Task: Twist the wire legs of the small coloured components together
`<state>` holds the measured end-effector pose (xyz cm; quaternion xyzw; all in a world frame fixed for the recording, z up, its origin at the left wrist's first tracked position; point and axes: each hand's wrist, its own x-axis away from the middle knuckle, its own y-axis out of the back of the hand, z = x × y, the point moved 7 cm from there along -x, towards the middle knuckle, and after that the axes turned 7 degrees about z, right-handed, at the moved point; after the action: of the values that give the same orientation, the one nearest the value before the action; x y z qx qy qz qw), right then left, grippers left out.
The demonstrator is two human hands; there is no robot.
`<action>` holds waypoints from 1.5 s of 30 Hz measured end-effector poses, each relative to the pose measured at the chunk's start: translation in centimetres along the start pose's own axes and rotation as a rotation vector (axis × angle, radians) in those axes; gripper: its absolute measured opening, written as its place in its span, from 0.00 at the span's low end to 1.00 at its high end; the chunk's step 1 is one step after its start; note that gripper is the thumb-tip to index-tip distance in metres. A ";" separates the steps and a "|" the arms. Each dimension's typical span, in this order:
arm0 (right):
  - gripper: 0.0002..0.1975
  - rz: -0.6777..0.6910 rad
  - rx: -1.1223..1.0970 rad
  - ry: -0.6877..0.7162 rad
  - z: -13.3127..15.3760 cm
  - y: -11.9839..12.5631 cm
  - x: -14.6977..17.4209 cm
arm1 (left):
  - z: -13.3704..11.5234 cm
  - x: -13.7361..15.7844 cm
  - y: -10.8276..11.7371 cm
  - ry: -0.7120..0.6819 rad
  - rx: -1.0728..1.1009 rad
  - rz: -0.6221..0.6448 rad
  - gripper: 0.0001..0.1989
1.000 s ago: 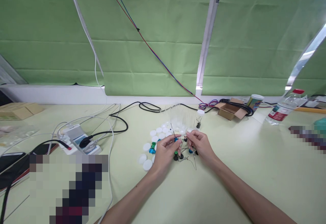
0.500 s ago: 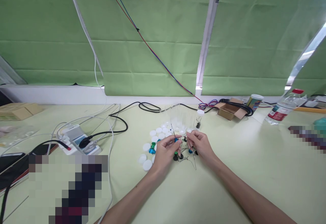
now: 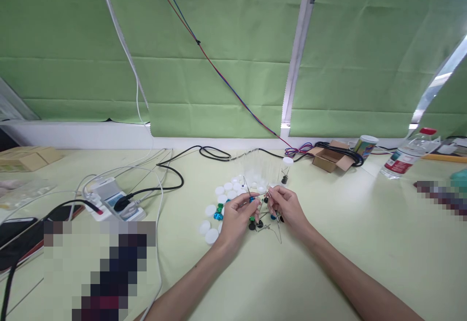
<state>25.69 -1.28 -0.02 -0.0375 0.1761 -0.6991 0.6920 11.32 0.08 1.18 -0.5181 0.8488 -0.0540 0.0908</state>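
Note:
My left hand point(image 3: 238, 216) is closed in a pinch on a thin metal wire piece with a blue end point(image 3: 252, 199); its wire sticks up past the fingertips. Opposite it, my right hand point(image 3: 286, 205) pinches thin metal wire close to the left fingertips; whether both hold one piece I cannot tell. Under and between the hands lie black knobs point(image 3: 252, 226), blue and green parts and a bent wire point(image 3: 275, 233). White round caps point(image 3: 211, 236) spread beside my left hand, with a glossy blue part point(image 3: 218, 216) among them. Clear tubes point(image 3: 257, 165) stand just behind.
A capped clear tube point(image 3: 287, 165) with a wire and black knob stands behind my right hand. Farther right are an open cardboard box point(image 3: 330, 158), a can point(image 3: 366, 147) and a water bottle point(image 3: 405, 155). A power strip point(image 3: 109, 199) and cables lie left.
Both hands stay pinched in almost the same place. The right fingertips have shifted very slightly; the rest of the table looks the same apart from a small camera shift.

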 end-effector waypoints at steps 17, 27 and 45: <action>0.14 0.099 0.019 0.056 0.3 -0.6 0.0 | 0.3 0.0 0.2 -0.012 0.121 -0.024 0.13; 0.14 0.075 0.017 0.058 0.1 -0.3 -0.2 | -0.2 0.0 0.0 -0.009 0.100 -0.017 0.13; 0.18 0.017 0.017 0.025 0.2 -0.1 -0.2 | 0.1 0.1 -0.1 0.020 0.049 0.014 0.15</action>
<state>25.68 -1.13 0.26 -0.0214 0.1793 -0.6951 0.6958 11.40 0.00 1.05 -0.5093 0.8516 -0.0790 0.0954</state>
